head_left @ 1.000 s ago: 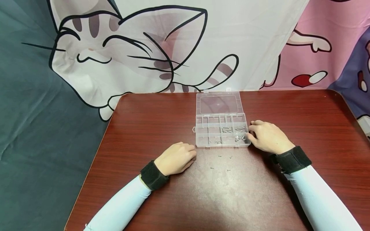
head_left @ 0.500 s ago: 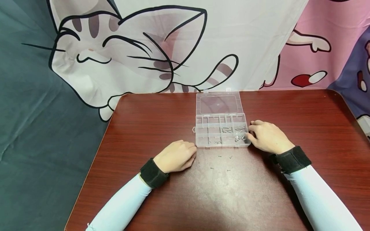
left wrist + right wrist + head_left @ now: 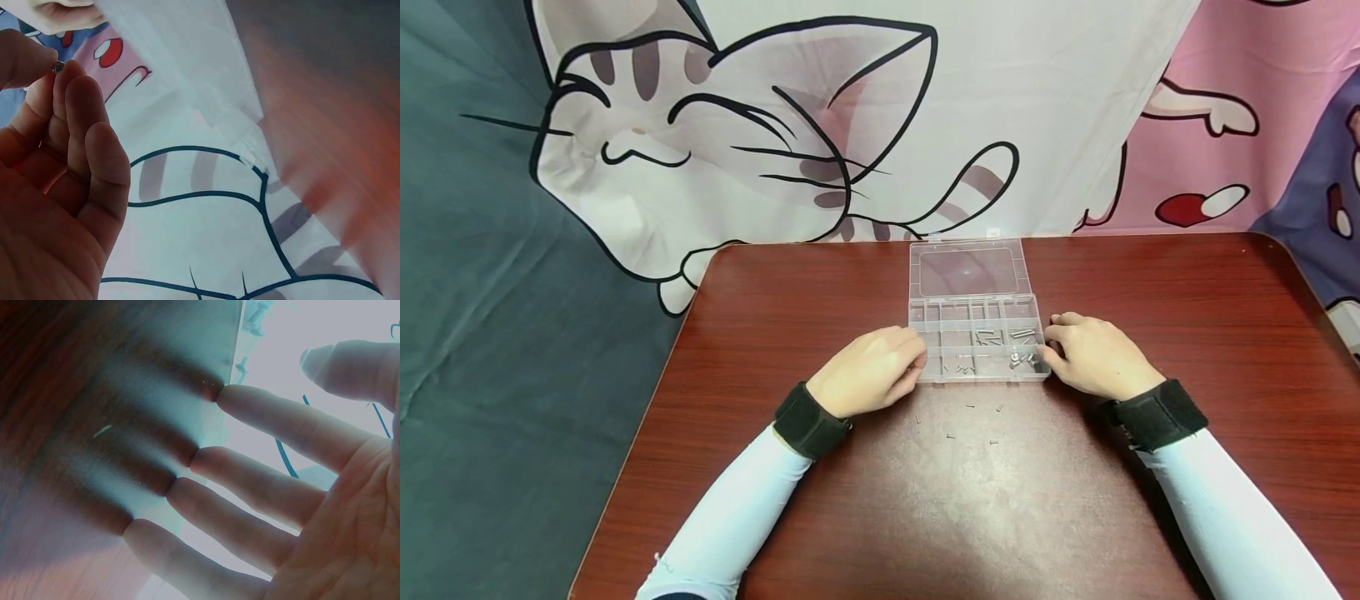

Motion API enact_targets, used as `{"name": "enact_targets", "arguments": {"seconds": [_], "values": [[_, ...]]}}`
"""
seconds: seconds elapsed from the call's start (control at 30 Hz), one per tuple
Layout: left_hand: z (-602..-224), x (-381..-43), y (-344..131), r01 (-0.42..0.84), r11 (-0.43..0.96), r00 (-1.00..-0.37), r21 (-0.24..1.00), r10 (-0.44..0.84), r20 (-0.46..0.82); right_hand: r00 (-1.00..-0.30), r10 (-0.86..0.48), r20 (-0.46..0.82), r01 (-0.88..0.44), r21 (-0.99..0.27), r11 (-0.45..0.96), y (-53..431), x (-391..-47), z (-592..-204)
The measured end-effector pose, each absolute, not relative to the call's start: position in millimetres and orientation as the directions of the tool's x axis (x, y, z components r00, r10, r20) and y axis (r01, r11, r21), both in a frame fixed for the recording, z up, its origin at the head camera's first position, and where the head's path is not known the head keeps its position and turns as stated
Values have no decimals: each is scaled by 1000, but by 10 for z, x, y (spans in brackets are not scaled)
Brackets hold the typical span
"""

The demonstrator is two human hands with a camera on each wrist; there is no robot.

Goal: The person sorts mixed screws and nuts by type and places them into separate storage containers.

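Observation:
My left hand [image 3: 871, 371] is at the left edge of the clear plastic compartment box [image 3: 955, 340], its fingertips over the front left compartments. In the left wrist view its thumb and forefinger pinch a tiny metal screw [image 3: 58, 67], with just the round end showing. My right hand [image 3: 1097, 354] rests at the box's right side. Its fingers [image 3: 256, 419] are spread and fairly straight, fingertips down on the table, holding nothing. Screws [image 3: 988, 337] of differing sizes lie in some middle and front compartments.
Several small loose screws [image 3: 970, 406] are scattered on the brown table [image 3: 820, 525] in front of the box. The box's lid [image 3: 967, 267] is flipped back toward the table's far edge. A cat-print curtain [image 3: 700, 192] hangs behind.
My left hand has moved forward and slightly right, from the table in front of the box to its left edge. A loose screw beside its earlier place now shows. The right hand stays still.

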State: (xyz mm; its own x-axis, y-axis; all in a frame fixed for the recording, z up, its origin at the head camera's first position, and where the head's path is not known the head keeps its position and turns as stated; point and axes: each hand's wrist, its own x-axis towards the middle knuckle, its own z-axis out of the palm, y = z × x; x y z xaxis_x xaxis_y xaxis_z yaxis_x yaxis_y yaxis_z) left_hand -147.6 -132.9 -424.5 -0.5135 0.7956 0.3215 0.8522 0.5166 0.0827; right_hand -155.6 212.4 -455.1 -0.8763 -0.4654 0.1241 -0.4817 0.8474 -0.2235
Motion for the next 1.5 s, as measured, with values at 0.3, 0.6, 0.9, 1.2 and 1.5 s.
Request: {"name": "enact_targets", "arguments": {"seconds": [0.3,0.6,0.9,1.2,1.5], "values": [[-4167,-1741,-1086,864,487,-501,130,800,331,-877,-464,123,-480,-224,848,2130,-1558,-4550],[-4123,-1931,-893,869,470,-493,153,801,340,-879,-462,118,-477,-223,850,2125,-1560,-4545],[-4123,-2041,-819,852,495,-523,171,786,329,-874,-467,130,-485,-224,845,2127,-1558,-4553],[-4140,-2069,-812,839,521,-543,158,789,288,-871,-473,133,-491,-218,843,2126,-1556,-4554],[-4052,-1943,-928,800,578,-600,162,773,203,-871,-472,134,-490,-214,845,2128,-1563,-4548]]}}
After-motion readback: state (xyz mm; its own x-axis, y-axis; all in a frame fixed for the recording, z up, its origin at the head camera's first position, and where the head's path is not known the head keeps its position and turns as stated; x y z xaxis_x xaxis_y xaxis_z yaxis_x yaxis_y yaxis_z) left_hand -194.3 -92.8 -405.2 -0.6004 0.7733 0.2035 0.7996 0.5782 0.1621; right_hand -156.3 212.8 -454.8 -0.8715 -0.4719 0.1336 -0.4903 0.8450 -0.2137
